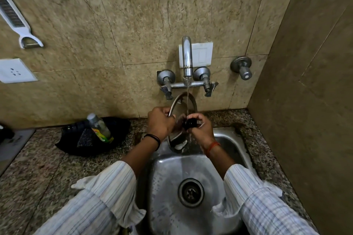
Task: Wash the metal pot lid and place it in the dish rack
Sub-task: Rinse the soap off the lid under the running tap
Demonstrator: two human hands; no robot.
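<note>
The metal pot lid (182,107) stands nearly on edge over the back of the sink (236,145), under the stream from the tap (187,57). The left hand (160,122) curls its fingers round the lid's left rim, while the right hand (200,127) pinches the black knob (188,124) at its centre (both equally near). No dish rack shows, so rinsing likely continues.

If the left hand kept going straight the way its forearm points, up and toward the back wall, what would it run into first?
Likely the tap fittings: the left hand already grips the metal pot lid by its rim, and beyond it the left tap handle stands before the tiled wall. Depth is unclear from this one view.
</note>
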